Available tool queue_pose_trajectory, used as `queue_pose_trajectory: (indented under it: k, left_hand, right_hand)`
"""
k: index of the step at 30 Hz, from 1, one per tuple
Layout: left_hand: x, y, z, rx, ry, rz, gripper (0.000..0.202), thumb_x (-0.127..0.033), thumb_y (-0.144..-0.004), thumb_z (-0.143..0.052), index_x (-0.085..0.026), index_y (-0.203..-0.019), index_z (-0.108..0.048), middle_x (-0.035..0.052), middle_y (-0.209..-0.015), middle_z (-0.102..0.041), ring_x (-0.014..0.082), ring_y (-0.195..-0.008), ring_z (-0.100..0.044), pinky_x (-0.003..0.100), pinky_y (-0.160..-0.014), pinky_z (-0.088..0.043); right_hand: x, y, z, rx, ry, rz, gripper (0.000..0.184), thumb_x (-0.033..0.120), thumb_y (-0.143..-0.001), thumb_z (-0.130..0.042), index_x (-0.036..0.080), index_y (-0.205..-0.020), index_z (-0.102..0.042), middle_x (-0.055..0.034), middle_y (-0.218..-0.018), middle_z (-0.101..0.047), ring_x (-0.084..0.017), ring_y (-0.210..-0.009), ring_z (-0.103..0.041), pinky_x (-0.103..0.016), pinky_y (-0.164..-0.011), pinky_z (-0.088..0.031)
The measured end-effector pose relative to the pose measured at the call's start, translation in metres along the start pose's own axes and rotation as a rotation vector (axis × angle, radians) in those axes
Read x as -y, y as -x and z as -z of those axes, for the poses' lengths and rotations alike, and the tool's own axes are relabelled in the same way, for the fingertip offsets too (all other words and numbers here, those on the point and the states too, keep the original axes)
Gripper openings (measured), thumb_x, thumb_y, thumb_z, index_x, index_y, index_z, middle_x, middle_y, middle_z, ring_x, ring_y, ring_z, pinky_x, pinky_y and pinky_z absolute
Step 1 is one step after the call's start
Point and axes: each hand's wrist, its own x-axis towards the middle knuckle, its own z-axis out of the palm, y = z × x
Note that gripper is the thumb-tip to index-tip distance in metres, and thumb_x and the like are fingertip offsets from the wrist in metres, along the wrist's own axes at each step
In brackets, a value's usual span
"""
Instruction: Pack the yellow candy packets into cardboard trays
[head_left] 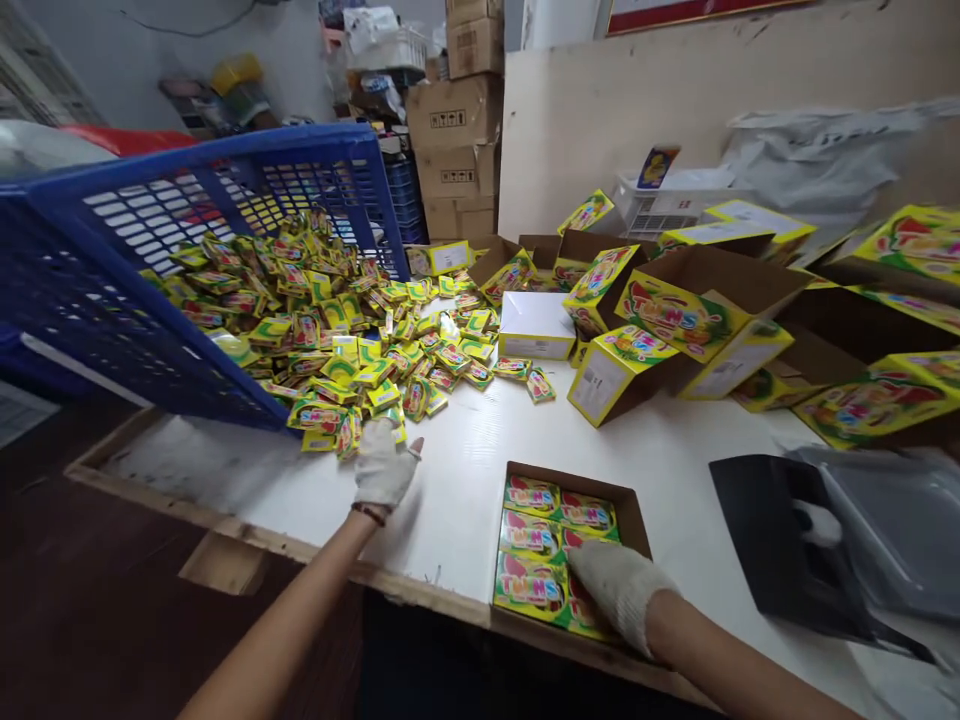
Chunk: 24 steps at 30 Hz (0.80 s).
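Note:
My left hand (386, 468), in a whitish glove, reaches to the near edge of a heap of small yellow-green packs (345, 345) with fruit pictures. Its thumb stands apart from the fingers, whose tips are partly hidden among the packs. My right hand (619, 590), also gloved, is inside an open carton (634, 510) at the table's front edge. Its fingers are together and bent down over the packs in the right column; whatever lies under them is hidden. Packs marked "TWINS" (531, 538) lie face up in rows in this carton.
A blue plastic crate (225, 150) lies tipped at the left, packs spilling from it. Several open yellow display boxes (682, 315) crowd the back right of the white table (450, 480). A black object (780, 540) and a grey plastic tray (892, 510) lie at the right.

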Motion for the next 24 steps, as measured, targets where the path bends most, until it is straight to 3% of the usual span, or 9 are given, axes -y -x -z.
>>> queue_pose_trajectory:
  k: [3, 5, 8, 10, 13, 15, 18, 21, 24]
  left_hand:
    - [0.021, -0.032, -0.008, -0.037, 0.073, 0.283, 0.064, -0.034, -0.054, -0.081, -0.013, -0.108, -0.055, 0.0231, -0.126, -0.051, 0.0470, -0.128, -0.039, 0.058, -0.106, -0.032]
    - [0.025, -0.043, -0.011, -0.011, 0.184, 0.357, 0.063, -0.025, -0.049, -0.080, -0.014, -0.106, -0.055, 0.0220, -0.123, -0.055, 0.0485, -0.130, -0.038, 0.060, -0.106, -0.031]
    - [0.016, -0.040, -0.007, 0.052, 0.342, 0.425, 0.052, -0.028, -0.060, -0.072, -0.016, -0.107, -0.054, 0.0174, -0.109, -0.062, 0.0411, -0.118, -0.053, 0.055, -0.096, -0.043]
    - [-0.002, -0.024, -0.002, 0.140, 0.479, 0.441, 0.041, -0.036, -0.072, -0.061, -0.015, -0.107, -0.055, 0.0152, -0.104, -0.065, 0.0317, -0.101, -0.063, 0.048, -0.085, -0.052]
    - [-0.045, 0.020, 0.001, 0.416, 0.870, 0.440, 0.040, -0.045, -0.081, -0.047, -0.014, -0.102, -0.060, 0.0135, -0.100, -0.068, 0.0200, -0.077, -0.065, 0.038, -0.073, -0.056]
    - [-0.079, 0.053, -0.001, 0.726, 1.320, 0.499, 0.045, -0.050, -0.078, -0.054, -0.014, -0.104, -0.062, 0.0124, -0.100, -0.067, 0.0165, -0.071, -0.063, 0.035, -0.071, -0.056]
    - [-0.114, 0.087, -0.007, 1.020, 1.564, 0.568, 0.051, -0.056, -0.078, -0.060, -0.016, -0.110, -0.061, 0.0101, -0.099, -0.067, 0.0153, -0.071, -0.063, 0.031, -0.069, -0.054]
    - [-0.109, 0.088, -0.005, 0.908, 1.254, 0.405, 0.053, -0.063, -0.083, -0.052, -0.018, -0.109, -0.059, 0.0085, -0.094, -0.065, 0.0191, -0.080, -0.064, 0.034, -0.073, -0.054]
    - [-0.064, 0.065, 0.010, 0.515, 0.652, 0.066, 0.044, -0.055, -0.082, -0.056, -0.020, -0.108, -0.057, 0.0078, -0.098, -0.062, 0.0236, -0.092, -0.060, 0.041, -0.086, -0.051]
  right_hand:
    - [0.004, 0.007, 0.009, 0.049, 0.005, -0.041, 0.021, 0.022, -0.081, -0.057, 0.020, -0.099, -0.069, -0.0110, -0.096, -0.071, -0.024, -0.087, -0.068, -0.030, -0.072, -0.049]
    - [0.004, 0.012, 0.019, 0.069, 0.017, -0.038, 0.022, 0.019, -0.073, -0.064, 0.020, -0.095, -0.068, -0.0098, -0.096, -0.070, -0.024, -0.083, -0.065, -0.031, -0.071, -0.047]
    - [0.003, 0.015, 0.038, -0.082, -0.075, 0.012, 0.010, 0.020, -0.079, -0.057, 0.019, -0.084, -0.065, -0.0073, -0.088, -0.068, -0.020, -0.078, -0.060, -0.030, -0.070, -0.044]
    - [0.007, 0.014, 0.049, -0.184, -0.292, 0.065, 0.016, 0.022, -0.085, -0.048, 0.018, -0.080, -0.063, -0.0056, -0.080, -0.064, -0.017, -0.073, -0.057, -0.028, -0.068, -0.043]
    - [0.020, 0.007, 0.056, -0.128, -0.882, 0.096, 0.026, 0.037, -0.089, -0.047, 0.018, -0.098, -0.062, -0.0040, -0.079, -0.062, -0.015, -0.065, -0.054, -0.027, -0.060, -0.043]
    - [0.031, 0.002, 0.056, -0.041, -1.262, 0.209, 0.042, 0.048, -0.086, -0.053, 0.018, -0.114, -0.058, -0.0054, -0.087, -0.065, -0.015, -0.068, -0.057, -0.028, -0.061, -0.046]
    - [0.032, 0.001, 0.059, -0.086, -1.458, 0.410, 0.050, 0.057, -0.083, -0.055, 0.016, -0.111, -0.059, -0.0082, -0.095, -0.067, -0.018, -0.077, -0.060, -0.032, -0.072, -0.050]
    - [0.012, 0.009, 0.077, -0.212, -1.109, 0.332, 0.041, 0.049, -0.082, -0.059, 0.016, -0.105, -0.060, -0.0076, -0.094, -0.068, -0.020, -0.082, -0.061, -0.033, -0.074, -0.049]
    - [-0.010, 0.015, 0.100, -0.129, -0.434, 0.100, 0.028, 0.028, -0.077, -0.064, 0.018, -0.103, -0.062, -0.0065, -0.092, -0.070, -0.020, -0.080, -0.063, -0.030, -0.070, -0.047]
